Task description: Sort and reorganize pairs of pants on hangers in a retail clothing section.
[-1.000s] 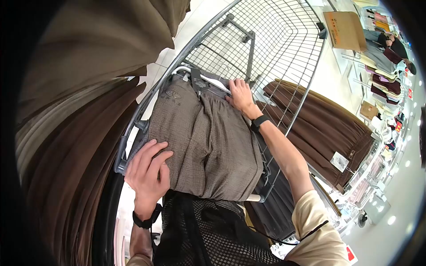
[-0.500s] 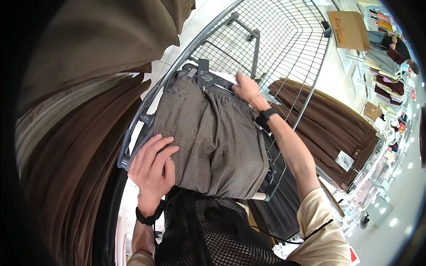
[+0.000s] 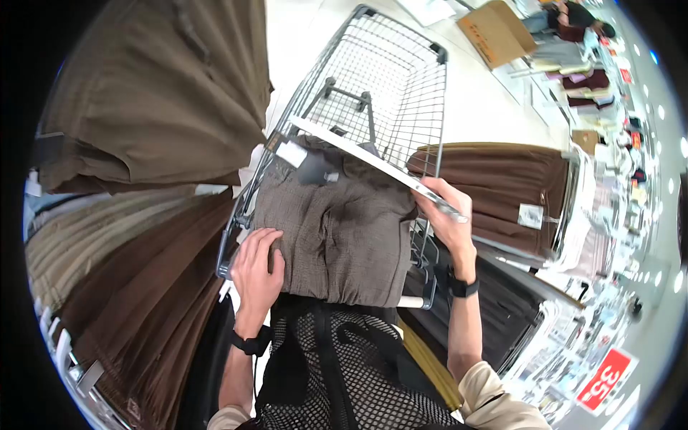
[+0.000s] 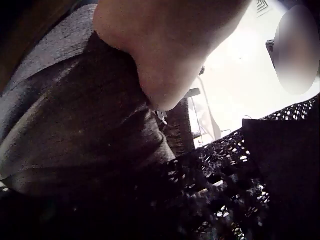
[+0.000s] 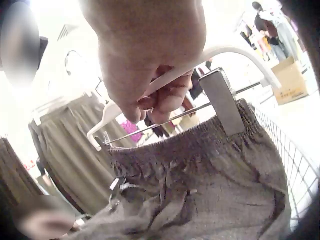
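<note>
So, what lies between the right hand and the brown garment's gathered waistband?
The thin metal bar of the white hanger runs between the right hand and the waistband, in the right wrist view.

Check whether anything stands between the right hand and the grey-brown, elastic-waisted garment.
Nothing visible obstructs it. The right hand grips the white curved hanger, whose silver-coloured clip holds the garment by its gathered waistband; the left hand lies well to one side.
</note>
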### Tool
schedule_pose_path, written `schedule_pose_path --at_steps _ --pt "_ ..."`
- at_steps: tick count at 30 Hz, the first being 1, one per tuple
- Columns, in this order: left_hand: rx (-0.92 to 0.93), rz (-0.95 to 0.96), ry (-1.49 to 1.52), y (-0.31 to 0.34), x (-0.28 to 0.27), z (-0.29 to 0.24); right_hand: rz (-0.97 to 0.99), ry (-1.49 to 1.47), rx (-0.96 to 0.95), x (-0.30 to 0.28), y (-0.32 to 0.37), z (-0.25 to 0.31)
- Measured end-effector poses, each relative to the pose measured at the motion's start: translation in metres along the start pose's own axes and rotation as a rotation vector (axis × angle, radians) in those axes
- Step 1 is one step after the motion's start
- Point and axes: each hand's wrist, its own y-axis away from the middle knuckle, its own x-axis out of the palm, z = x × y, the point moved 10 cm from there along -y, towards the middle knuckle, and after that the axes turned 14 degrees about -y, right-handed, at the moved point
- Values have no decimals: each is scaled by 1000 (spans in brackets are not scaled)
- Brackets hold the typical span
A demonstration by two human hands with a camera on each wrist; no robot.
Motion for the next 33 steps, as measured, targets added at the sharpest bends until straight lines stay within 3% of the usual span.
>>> schedule_pose_path --at_steps 2,3,5,7,8,10,11,13,15,16,17,18,21,23,26,29,31,33 --pt "20 117 23 2 8 -3 -204 -30 160 -40 43 25" --pt "34 85 111 -2 7 -8 -217 174 -10 -58 59 55" --pt "61 41 287 -14 4 -17 -327 212 89 -92 120 46" --pt "135 115 326 -36 -1 -48 -462 137 26 -110 157 93" --pt "165 125 333 -44 0 -64 -489 85 97 -118 179 97" --pt "225 206 452 -55 16 -94 -476 277 70 -128 220 123" --pt "250 330 610 -52 40 -108 -503 341 56 -132 242 134" --pt "292 809 712 -24 76 -149 -599 309 143 -143 286 147" --pt "642 1198 95 27 111 -177 -825 429 273 -157 340 153" --pt "512 1294 208 47 118 -185 -904 503 356 -167 360 159" --pt "572 1260 359 71 125 -196 -984 579 439 -175 382 168" --pt "598 1354 386 92 122 -206 -1091 643 442 -181 437 152" --pt "576 1585 435 142 104 -230 -1278 416 441 -195 472 164" --pt "438 1655 429 162 100 -238 -1285 404 423 -201 483 174" --pt "339 1735 201 185 136 -222 -1321 332 441 -210 519 170" --pt "572 1699 76 219 183 -202 -1284 284 527 -221 552 173" --pt "735 1698 -105 240 218 -171 -1359 146 514 -219 592 151" --pt "589 1712 -87 258 203 -201 -1354 168 606 -216 621 141"
